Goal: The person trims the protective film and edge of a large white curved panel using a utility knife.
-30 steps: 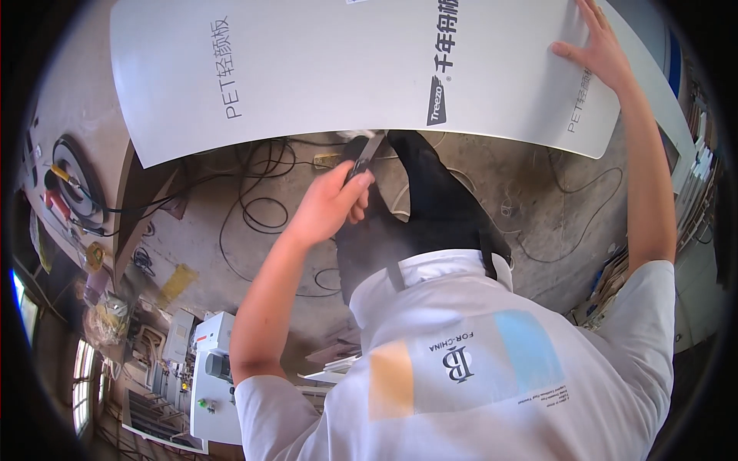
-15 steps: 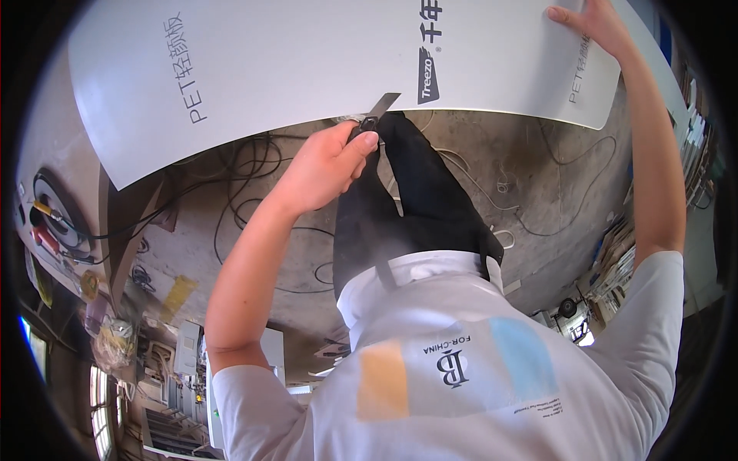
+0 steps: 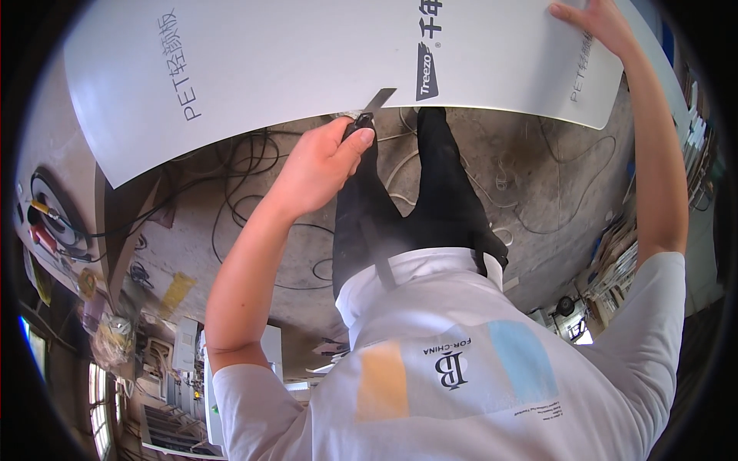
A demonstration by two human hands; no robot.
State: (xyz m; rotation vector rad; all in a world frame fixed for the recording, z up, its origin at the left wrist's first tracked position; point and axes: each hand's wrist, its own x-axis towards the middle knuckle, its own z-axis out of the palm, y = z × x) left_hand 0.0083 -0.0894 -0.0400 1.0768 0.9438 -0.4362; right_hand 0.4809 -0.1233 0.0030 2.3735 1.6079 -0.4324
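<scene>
A large white panel [image 3: 292,61] with dark printing reaches across the top of the view, its near edge in front of my body. My left hand [image 3: 323,163] is closed around the dark handle of a utility knife [image 3: 377,104]. The bare blade points up and to the right, over the panel's near edge; whether it touches the surface I cannot tell. At the upper right my right hand [image 3: 603,27] lies on the panel near its right end, thumb stretched out to the left and fingers partly cut off by the frame's top.
Black cables [image 3: 250,157] lie looped on the concrete floor below the panel. To the left, a brown worktable [image 3: 58,138] carries a black coil [image 3: 58,207] and hand tools. Stacked boards [image 3: 619,261] stand along the right. A clear plastic bag [image 3: 114,338] sits at lower left.
My left hand and the knife have shifted slightly left. One of my legs has swung to the right, widening my stance. My right hand stays on the panel.
</scene>
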